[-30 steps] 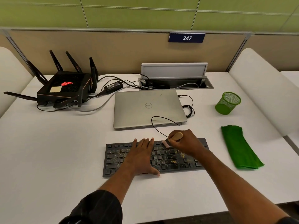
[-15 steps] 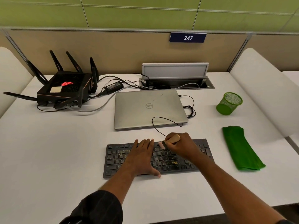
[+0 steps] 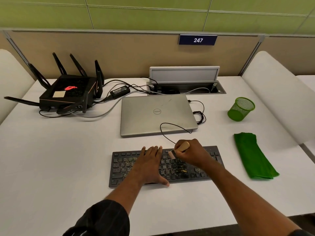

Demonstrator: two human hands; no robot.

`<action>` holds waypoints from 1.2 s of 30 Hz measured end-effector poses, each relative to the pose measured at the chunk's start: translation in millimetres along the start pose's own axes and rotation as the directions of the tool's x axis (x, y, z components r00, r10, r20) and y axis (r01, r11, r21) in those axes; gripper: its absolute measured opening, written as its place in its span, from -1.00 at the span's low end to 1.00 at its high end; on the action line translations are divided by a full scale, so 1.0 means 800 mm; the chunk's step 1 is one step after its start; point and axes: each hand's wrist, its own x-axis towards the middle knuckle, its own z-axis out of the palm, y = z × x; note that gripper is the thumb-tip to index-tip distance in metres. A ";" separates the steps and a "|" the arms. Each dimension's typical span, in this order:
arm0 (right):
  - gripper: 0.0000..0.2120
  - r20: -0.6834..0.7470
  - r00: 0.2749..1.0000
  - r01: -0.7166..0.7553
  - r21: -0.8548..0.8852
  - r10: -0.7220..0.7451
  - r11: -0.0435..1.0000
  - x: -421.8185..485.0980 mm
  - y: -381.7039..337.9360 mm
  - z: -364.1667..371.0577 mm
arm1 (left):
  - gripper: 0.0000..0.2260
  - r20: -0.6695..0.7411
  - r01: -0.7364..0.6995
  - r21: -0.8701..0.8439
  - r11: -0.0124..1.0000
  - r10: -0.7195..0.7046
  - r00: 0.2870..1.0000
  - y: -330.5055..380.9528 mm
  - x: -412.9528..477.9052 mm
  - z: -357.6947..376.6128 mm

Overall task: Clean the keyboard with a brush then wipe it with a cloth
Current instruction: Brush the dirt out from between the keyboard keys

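brush (image 3: 182, 146) sits clenched in the right grip (image 3: 192, 155), bristles on the keyboard (image 3: 120, 174), while the left grip (image 3: 150, 166) presses it flat-fingered.

Seemingly crumb-flecked keyboard (image 3: 121, 168), wooden brush (image 3: 183, 145), folded cloth (image 3: 252, 155)

Green cloth (image 3: 254, 155), dark grey keyboard (image 3: 119, 169)

The keyboard (image 3: 119, 169) is lying at the counter's (image 3: 51, 159) near middle, the laptop (image 3: 153, 114) sitting behind it. The router (image 3: 68, 92) is standing far left, the mesh pen holder (image 3: 241, 109) far right, the cloth (image 3: 252, 155) lying right of the keyboard. The left hand (image 3: 150, 166) is resting on the keyboard; the right hand (image 3: 192, 154) is holding the brush (image 3: 183, 145) at its back rows.
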 end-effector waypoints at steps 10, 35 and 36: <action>-0.94 0.002 1.000 -0.001 -0.007 0.001 1.000 0.000 0.002 0.001 | 0.25 -0.003 0.000 0.004 1.000 0.000 1.000 0.000 0.000 0.000; -0.91 -0.044 0.999 0.006 0.036 -0.004 0.999 0.000 0.000 0.000 | 0.26 -0.024 -0.010 -0.004 1.000 0.010 1.000 -0.002 -0.001 0.004; -0.91 -0.071 0.997 0.010 0.056 -0.006 0.998 0.000 0.000 0.000 | 0.26 -0.024 -0.008 -0.005 1.000 0.007 1.000 -0.002 -0.001 0.004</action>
